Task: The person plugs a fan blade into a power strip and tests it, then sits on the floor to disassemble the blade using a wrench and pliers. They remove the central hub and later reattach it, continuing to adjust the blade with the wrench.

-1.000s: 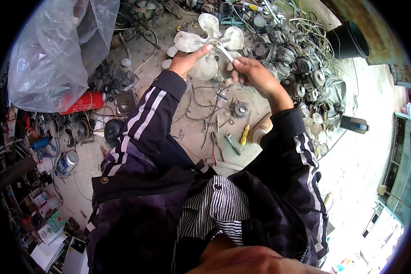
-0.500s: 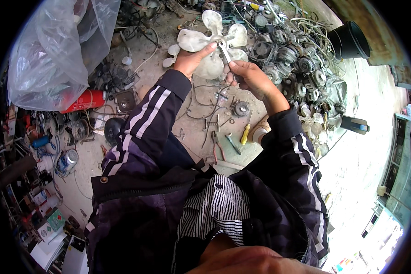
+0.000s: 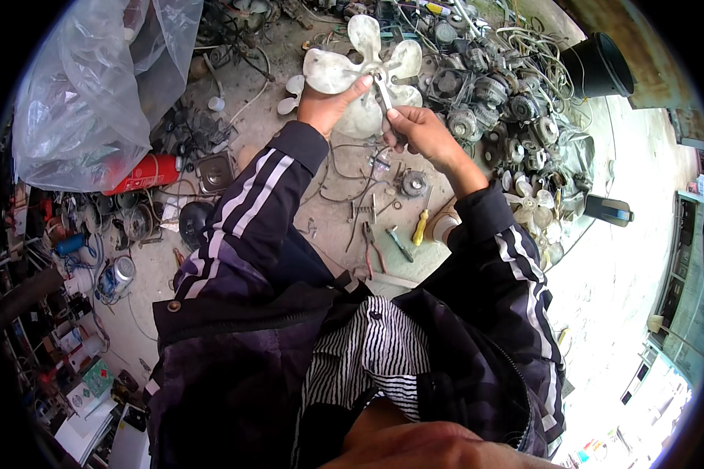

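A pale, stained fan blade with several rounded lobes is held up ahead of me. My left hand grips it from the left, the thumb pressed near the hub and the other fingers hidden behind a lobe. My right hand is closed around the lower end of a metal wrench, whose upper end sits at the hub. Below on the floor lie red-handled pliers, a small hammer-like tool, a yellow-handled screwdriver and a round metal part.
A heap of used motors lies at the right, beside a black bucket. A clear plastic bag bulges at the upper left above a red cylinder. More fan blades lie near my right sleeve. Loose wires cross the floor.
The right hand and the wrench's lower end have shifted slightly left and down, turning the wrench a little about the hub. The left hand keeps its hold on the fan blade.
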{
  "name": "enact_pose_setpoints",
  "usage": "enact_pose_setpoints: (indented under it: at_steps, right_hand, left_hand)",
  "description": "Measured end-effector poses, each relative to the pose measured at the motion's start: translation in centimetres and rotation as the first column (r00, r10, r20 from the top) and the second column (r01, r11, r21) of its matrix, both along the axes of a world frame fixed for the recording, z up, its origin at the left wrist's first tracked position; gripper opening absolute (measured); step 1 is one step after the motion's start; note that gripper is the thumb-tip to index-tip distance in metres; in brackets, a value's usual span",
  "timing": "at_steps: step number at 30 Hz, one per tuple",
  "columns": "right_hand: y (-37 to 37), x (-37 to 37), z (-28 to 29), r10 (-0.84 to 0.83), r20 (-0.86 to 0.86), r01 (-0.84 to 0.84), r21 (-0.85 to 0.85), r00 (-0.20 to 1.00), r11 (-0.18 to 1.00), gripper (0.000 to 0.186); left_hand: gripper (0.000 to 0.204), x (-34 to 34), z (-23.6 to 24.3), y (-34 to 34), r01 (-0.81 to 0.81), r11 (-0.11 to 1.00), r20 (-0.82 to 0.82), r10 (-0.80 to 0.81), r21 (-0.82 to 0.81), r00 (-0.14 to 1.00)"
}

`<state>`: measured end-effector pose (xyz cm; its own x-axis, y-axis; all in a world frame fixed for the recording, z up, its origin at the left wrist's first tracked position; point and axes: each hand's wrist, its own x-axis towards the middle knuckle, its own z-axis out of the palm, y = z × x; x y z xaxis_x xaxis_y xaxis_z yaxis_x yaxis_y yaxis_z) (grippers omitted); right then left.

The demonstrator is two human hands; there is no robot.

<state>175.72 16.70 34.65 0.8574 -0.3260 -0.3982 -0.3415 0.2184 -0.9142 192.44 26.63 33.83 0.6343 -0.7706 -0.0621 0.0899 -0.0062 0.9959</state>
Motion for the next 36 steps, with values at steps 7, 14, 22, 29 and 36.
enact_pose_setpoints:
  at_steps: [7, 14, 22, 29, 36]
  right_hand:
    - [-3.4, -1.3, -1.4, 0.091, -0.012, -0.091, -0.279, 0.996, 0.956, 0.031]
    - [-4.7, -2.0, 1.4, 0.087, -0.093, -0.127, -0.742, 0.992, 0.658, 0.034]
    - [-3.5, -1.0, 1.4, 0.013, 0.057, -0.018, 0.083, 0.998, 0.996, 0.028]
    - [-1.3, 0.1, 0.4, -0.014, 0.052, 0.004, 0.193, 0.999, 0.981, 0.029]
    - [0.2, 0.7, -0.3, -0.088, 0.008, 0.084, 0.204, 0.996, 0.975, 0.030]
  left_hand:
    - [0.050, 1.2, 0.9, 0.4, 0.066, 0.996, 0.292, -0.082, 0.064, 0.953]
    - [0.051, 1.9, 1.2, 0.6, 0.187, 0.975, 0.310, -0.215, 0.118, 0.926]
    - [0.058, 2.0, 0.1, -0.2, 0.018, 0.999, -0.048, -0.017, 0.029, 0.999]
    - [0.053, 1.4, 0.1, -0.4, -0.015, 1.000, -0.190, 0.020, 0.025, 0.982]
    - [0.049, 0.0, 0.2, -0.5, -0.065, 0.998, -0.146, 0.065, 0.000, 0.987]
